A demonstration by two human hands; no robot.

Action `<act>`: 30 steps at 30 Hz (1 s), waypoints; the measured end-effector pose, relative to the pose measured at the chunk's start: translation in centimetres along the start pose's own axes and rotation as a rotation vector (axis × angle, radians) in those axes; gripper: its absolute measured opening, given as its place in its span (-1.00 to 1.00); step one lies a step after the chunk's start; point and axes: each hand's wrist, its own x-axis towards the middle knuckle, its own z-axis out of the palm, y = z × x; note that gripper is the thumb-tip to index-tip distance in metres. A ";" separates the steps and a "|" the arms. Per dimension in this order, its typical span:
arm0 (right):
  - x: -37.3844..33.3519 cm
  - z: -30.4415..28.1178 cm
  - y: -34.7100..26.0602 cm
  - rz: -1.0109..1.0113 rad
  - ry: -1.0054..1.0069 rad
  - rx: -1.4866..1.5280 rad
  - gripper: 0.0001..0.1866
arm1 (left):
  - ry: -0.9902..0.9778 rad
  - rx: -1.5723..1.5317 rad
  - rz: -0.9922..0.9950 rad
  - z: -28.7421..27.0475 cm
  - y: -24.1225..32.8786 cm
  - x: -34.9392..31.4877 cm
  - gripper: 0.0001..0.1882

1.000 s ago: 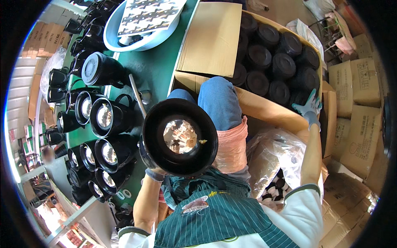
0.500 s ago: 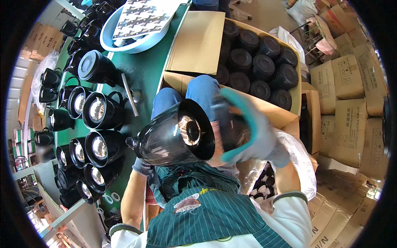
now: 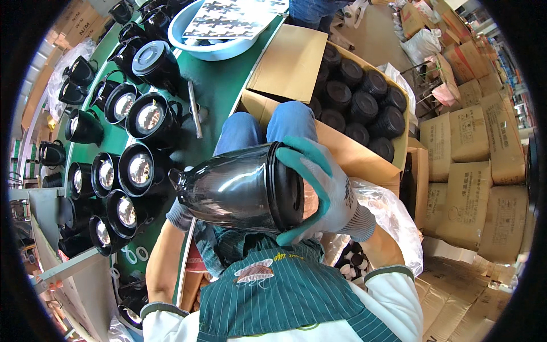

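A glossy black jug body point(image 3: 228, 188) lies on its side across my lap, its narrow spouted end to the left. My left hand point(image 3: 180, 215), in a grey glove, holds it from below on the left; its fingers are hidden behind the jug. In a grey and teal glove, my right hand point(image 3: 327, 185) spans the jug's wide right end. Thumb and fingers grip the rim of a black round base cap point(image 3: 289, 191) that sits over that end. Whether the cap is fully seated I cannot tell.
On the green bench point(image 3: 213, 85) at left stand several black jug bodies point(image 3: 139, 171) with shiny insides, a metal rod point(image 3: 195, 108) and a blue basin point(image 3: 219, 51). An open carton point(image 3: 288, 62) of stacked black caps point(image 3: 364, 105) stands ahead right. Closed cartons point(image 3: 470, 194) rise at right.
My right hand has come left with a dark round piece onto the jug's open end, covering the shiny inside. The jug has turned slightly, and the view has shifted.
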 end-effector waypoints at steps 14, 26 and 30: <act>-4.7 2.0 7.5 0.434 -0.370 0.454 -0.10 | 0.200 0.791 0.566 5.9 9.0 -0.6 -0.64; -5.4 9.9 11.1 0.483 0.040 1.050 -0.29 | -0.069 1.763 1.436 10.7 15.7 -0.6 -0.65; -5.0 6.2 10.2 0.373 -0.133 0.856 -0.25 | 0.262 1.372 0.822 8.9 13.9 -0.7 -0.68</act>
